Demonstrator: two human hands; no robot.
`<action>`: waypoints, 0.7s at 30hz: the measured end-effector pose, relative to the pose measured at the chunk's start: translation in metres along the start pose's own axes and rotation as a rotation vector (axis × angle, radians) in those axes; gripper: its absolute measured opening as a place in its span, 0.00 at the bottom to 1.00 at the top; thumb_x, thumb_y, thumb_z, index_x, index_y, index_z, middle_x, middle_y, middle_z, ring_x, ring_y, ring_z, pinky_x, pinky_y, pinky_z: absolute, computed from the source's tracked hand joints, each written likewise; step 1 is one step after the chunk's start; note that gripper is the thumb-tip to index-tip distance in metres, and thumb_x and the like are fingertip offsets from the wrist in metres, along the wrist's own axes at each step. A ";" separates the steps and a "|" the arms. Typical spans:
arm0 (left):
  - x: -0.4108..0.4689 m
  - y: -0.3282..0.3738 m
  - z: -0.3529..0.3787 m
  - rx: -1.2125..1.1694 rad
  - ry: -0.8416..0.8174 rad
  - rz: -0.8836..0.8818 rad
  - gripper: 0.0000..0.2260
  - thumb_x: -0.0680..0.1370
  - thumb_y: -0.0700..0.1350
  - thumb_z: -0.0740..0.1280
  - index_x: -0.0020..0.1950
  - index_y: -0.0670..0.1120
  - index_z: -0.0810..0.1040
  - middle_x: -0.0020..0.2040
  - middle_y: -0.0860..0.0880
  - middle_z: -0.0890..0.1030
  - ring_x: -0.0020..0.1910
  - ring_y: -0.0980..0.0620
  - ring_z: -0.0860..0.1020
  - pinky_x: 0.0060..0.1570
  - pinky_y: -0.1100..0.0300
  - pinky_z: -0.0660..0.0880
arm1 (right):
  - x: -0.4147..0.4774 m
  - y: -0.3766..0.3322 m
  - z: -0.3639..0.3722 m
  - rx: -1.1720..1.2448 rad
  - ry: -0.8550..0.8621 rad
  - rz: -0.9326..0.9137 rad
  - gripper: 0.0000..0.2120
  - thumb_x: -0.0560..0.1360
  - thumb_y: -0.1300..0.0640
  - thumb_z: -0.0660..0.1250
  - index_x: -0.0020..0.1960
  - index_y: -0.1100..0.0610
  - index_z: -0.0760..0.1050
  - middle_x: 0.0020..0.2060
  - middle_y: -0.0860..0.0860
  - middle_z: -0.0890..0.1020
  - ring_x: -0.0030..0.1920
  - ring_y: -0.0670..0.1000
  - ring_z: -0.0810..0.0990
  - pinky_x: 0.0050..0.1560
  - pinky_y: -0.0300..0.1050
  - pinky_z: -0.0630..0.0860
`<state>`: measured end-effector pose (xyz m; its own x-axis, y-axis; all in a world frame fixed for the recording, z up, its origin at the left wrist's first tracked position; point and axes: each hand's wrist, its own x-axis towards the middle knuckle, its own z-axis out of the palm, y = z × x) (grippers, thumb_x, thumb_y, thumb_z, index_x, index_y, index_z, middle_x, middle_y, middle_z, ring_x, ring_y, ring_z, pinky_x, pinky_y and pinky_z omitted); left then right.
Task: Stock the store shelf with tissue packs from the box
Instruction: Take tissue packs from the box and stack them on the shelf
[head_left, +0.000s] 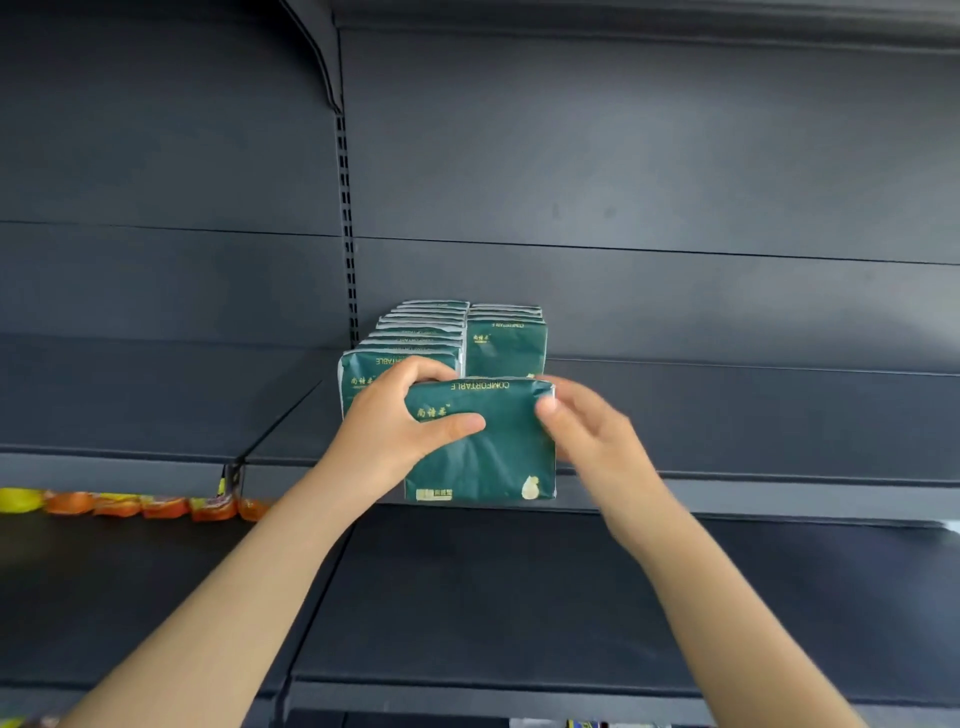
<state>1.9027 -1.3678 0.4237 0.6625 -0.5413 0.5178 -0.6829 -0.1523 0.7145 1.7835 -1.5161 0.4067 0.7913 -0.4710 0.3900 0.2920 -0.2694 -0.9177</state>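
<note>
**Position of the work.** The tissue pack (488, 447) is at the centre of the frame, upright, with its green face toward the camera and its long axis running left to right. It is held at the front lip of the shelf (727, 415), not yet set down.

**Hands.** The left hand (395, 421) grips the pack's left end, thumb across the front face and fingers curled over the top edge. The right hand (587, 431) is blurred. Its thumb lies on the right edge and its fingertips show behind the top right corner, so it appears to pinch that end.

**Governing relation.** Two rows stand on the shelf directly behind the pack. The left row (410, 343) reaches further forward than the right row (506, 343). The held pack lies in front of the right row and parallel to its faces. The gap to fill is therefore straight behind the fingers. Both hands are equally near.
</note>
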 end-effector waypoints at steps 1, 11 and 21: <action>-0.001 0.003 0.002 -0.014 0.004 0.007 0.16 0.67 0.49 0.76 0.52 0.56 0.75 0.52 0.63 0.76 0.54 0.68 0.73 0.51 0.72 0.67 | -0.007 0.001 0.003 0.024 -0.014 -0.003 0.15 0.76 0.58 0.66 0.63 0.53 0.73 0.52 0.47 0.84 0.54 0.46 0.81 0.56 0.44 0.78; -0.003 0.008 0.001 0.139 0.028 0.157 0.10 0.74 0.52 0.68 0.53 0.55 0.73 0.51 0.60 0.76 0.48 0.66 0.74 0.47 0.73 0.70 | 0.008 -0.017 -0.029 0.027 0.083 0.040 0.18 0.69 0.66 0.73 0.55 0.52 0.76 0.45 0.50 0.85 0.46 0.52 0.84 0.45 0.47 0.81; 0.053 -0.017 0.001 0.895 -0.016 0.380 0.26 0.79 0.60 0.55 0.70 0.44 0.66 0.66 0.50 0.67 0.67 0.52 0.65 0.61 0.61 0.67 | 0.103 -0.003 -0.045 -0.244 0.220 0.040 0.21 0.71 0.60 0.73 0.61 0.54 0.70 0.51 0.49 0.78 0.50 0.51 0.79 0.46 0.50 0.81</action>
<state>1.9489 -1.3949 0.4382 0.3497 -0.6947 0.6286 -0.8364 -0.5338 -0.1247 1.8397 -1.6013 0.4529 0.6570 -0.6478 0.3857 0.1053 -0.4278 -0.8977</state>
